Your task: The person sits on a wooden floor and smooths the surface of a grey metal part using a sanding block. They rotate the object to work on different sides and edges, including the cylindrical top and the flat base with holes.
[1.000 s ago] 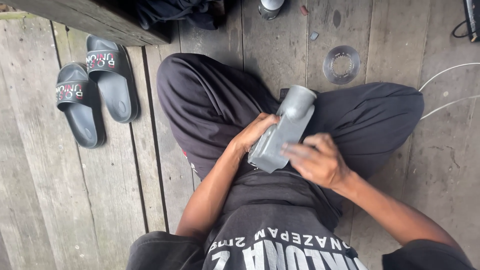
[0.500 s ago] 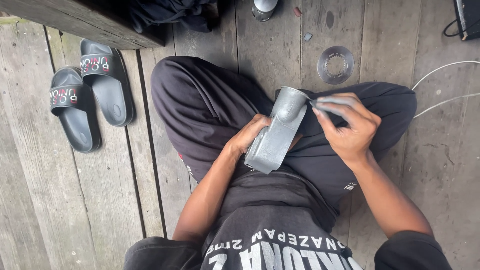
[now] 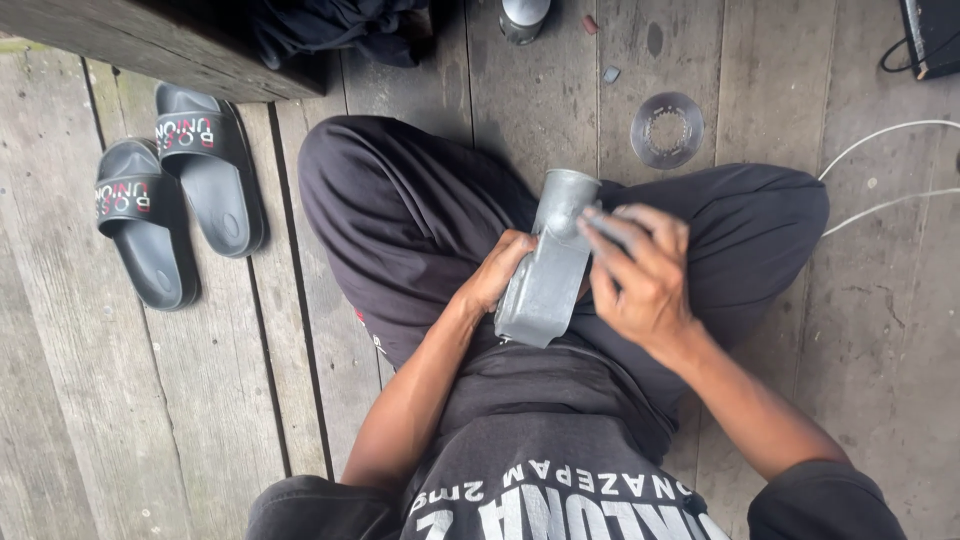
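I sit cross-legged in dark trousers on a plank floor. My left hand [image 3: 497,270] grips the left side of a grey cast-metal tube-shaped part [image 3: 545,285] that rests tilted on my lap, its round open end pointing away from me. My right hand [image 3: 645,280] lies over the part's upper right side, fingers bent at the round end. A thin dark strip [image 3: 608,226] is pinched under those fingers against the metal; it is too blurred to tell what it is.
A flat perforated metal ring [image 3: 667,130] lies on the planks beyond my right knee. Two dark slide sandals [image 3: 205,170] [image 3: 145,225] sit at the left. A white cable [image 3: 880,165] runs at the right. A metal canister [image 3: 522,18], dark cloth [image 3: 330,25] and a wooden beam [image 3: 150,45] are at the top.
My right hand moved from the part's lower middle up to its round far end and now sits over that end. My left hand kept its grip.
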